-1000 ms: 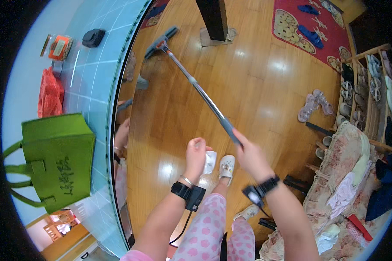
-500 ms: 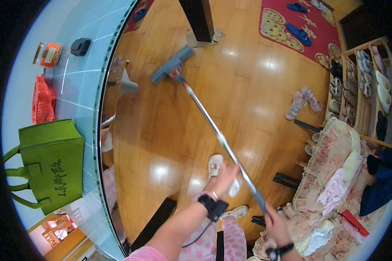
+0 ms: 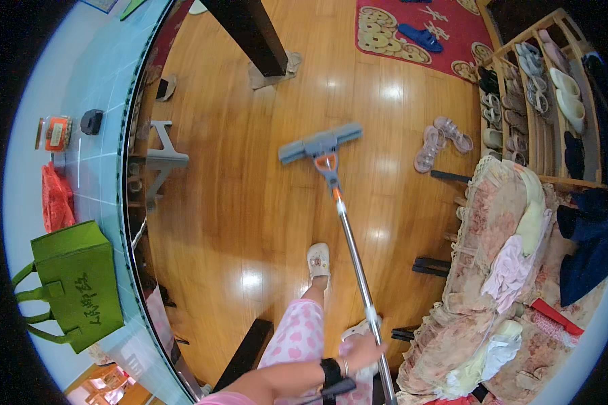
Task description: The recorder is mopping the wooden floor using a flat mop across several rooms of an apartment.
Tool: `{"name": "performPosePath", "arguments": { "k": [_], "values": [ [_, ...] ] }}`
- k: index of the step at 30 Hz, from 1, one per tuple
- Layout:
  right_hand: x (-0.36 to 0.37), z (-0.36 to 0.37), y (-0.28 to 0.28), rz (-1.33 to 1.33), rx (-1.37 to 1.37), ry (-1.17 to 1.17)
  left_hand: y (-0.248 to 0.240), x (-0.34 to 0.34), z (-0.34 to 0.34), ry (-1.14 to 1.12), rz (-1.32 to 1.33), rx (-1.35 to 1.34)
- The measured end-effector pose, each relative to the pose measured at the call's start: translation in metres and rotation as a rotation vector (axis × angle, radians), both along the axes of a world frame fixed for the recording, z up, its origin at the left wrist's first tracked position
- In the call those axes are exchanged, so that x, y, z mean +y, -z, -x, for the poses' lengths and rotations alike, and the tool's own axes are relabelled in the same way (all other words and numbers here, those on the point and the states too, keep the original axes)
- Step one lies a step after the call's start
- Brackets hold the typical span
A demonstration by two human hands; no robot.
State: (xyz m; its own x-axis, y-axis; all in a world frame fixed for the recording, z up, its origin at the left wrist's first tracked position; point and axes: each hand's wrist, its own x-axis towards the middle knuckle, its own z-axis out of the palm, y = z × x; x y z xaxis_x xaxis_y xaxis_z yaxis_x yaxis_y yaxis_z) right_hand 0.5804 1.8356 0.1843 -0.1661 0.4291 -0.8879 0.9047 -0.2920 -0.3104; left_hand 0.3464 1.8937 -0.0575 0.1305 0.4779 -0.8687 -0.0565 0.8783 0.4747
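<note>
Mop (image 3: pixel 354 250): on the floor (image 3: pixel 230 175), mop head (image 3: pixel 319 144) now right of the post (image 3: pixel 248 35), previously left.
Mop axis: points away, leaning slightly left; mop head crosswise.
Left hand (image 3: pixel 363 354): at the mop, blurred; grip unclear.
Right hand: now out of view; cannot tell.

Glossy wood-plank flr (image 3: pixel 250 169) shows bright light spots (image 3: pixel 252 280). Lt: pale-blue tabletop (image 3: pixel 98 175) w/ dark edge; grey stool (image 3: pixel 167 158) just beside. Top ctr: dark post (image 3: pixel 246 37) stands on flat pad (image 3: pixel 267 82). Top rt: red patterned rug (image 3: pixel 466 34). Rt: wooden shoe rack (image 3: pixel 567 181), nr seat w/ frilly floral cover (image 3: pixel 490 196).
</note>
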Motion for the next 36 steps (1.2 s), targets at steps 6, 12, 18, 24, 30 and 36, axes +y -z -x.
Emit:
{"name": "performPosePath", "arguments": {
  "k": [6, 12, 18, 24, 30, 36],
  "values": [
    [0.106, 0.143, 0.108, -0.131, 0.144, 0.138, 0.1, 0.133, 0.129, -0.273, -0.233, 0.478],
    [0.114, 0.144, 0.105, -0.05, 0.164, 0.295, 0.09, 0.152, 0.131, -0.084, -0.214, 0.542],
    [-0.01, 0.034, 0.029, -0.061, 0.11, 0.487, 0.033, 0.025, -0.009, 0.041, -0.194, 0.213],
    [-0.037, 0.024, 0.028, 0.073, 0.024, 0.584, 0.016, 0.022, -0.02, 0.145, -0.155, 0.227],
    [0.06, 0.084, 0.156, -0.223, 0.253, 0.545, 0.081, 0.171, 0.057, 0.215, -0.26, 0.54],
    [0.082, 0.088, 0.148, -0.134, 0.257, 0.505, 0.046, 0.2, 0.063, 0.085, -0.206, 0.49]
  ]
}}
